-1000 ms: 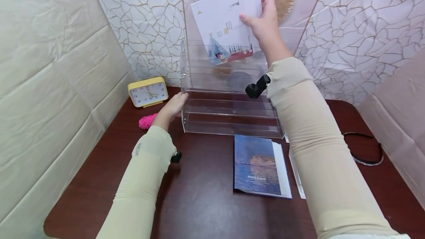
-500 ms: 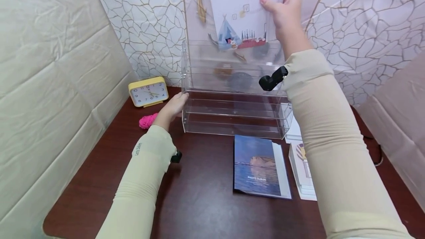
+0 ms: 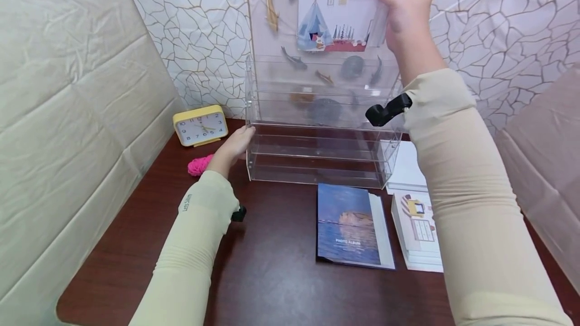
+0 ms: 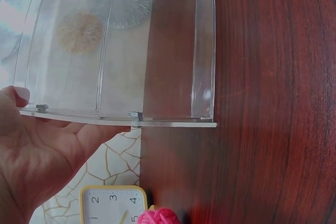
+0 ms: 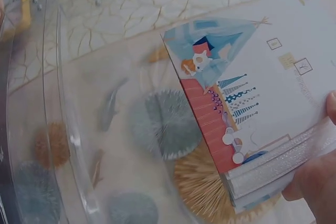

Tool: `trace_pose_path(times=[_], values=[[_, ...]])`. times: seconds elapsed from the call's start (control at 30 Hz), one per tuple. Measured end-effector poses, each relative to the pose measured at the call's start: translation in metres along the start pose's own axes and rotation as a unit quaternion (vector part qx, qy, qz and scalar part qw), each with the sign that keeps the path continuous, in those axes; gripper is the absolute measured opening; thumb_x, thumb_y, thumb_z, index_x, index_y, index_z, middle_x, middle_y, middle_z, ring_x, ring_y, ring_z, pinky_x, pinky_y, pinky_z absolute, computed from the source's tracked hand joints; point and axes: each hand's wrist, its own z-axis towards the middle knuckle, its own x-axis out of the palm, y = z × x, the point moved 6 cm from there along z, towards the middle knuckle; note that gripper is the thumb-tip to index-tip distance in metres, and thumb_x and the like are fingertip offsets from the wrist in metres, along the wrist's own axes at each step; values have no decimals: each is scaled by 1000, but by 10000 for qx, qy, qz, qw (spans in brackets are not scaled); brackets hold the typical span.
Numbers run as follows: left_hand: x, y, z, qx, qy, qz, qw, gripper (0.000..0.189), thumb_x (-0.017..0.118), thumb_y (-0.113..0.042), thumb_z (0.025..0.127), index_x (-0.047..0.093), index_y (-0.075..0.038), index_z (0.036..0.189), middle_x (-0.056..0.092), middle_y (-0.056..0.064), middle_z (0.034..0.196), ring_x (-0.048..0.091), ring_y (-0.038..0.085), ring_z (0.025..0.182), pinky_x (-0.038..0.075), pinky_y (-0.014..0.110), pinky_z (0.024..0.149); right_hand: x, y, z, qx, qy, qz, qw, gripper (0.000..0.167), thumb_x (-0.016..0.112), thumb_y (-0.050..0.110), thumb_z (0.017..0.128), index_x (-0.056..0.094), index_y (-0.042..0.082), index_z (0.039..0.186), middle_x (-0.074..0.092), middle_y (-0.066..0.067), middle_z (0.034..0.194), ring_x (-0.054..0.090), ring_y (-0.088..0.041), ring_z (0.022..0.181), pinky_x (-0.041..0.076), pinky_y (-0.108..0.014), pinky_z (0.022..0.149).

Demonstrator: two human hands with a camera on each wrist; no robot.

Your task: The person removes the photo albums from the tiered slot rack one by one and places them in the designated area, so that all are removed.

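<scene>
My right hand grips the right edge of a white photo album and holds it raised above a clear acrylic rack. The album's cover has a blue tent and red floor printed on it; its top runs out of the head view. In the right wrist view, the thumb lies on the cover beside the spine. My left hand holds the rack's left side panel. The left wrist view has the thumb on the inner side of the panel and the fingers along its outside.
A blue photo album lies in front of the rack. To its right are a stack of white illustrated albums and a white book, partly behind my sleeve. A yellow clock and a pink bundle stand left of the rack.
My right hand has moved up and to the right with the white album, which is now more upright. The stack at the right has come into view. My left hand stays at the rack.
</scene>
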Motion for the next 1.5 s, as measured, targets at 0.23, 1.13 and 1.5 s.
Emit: trace_pose_path(times=[0.23,1.13,1.5], values=[[0,1,0,99,-10,23,9999,54,27,-34,101,20,-6,148,35,22,142,40,38,124,40,56,94,12,10,-27,-122,502,230,9984,50,64,-21,74,46,7,111,57,-18,103,59,-27,94,51,-34,77],[-2,4,5,1,5,175,9998,54,27,-37,101,23,-8,147,37,19,141,44,34,121,44,53,91,-55,-115,-217,612,744,-805,9921,34,48,-11,90,33,12,111,55,-11,115,58,-22,98,50,-32,79],[-5,3,3,-31,-65,496,9987,58,27,-41,101,20,-9,149,33,17,144,41,33,124,43,51,93,-83,-179,-266,2534,460,-1239,9583,28,41,-3,96,21,11,111,44,-16,134,54,-20,105,44,-29,83]])
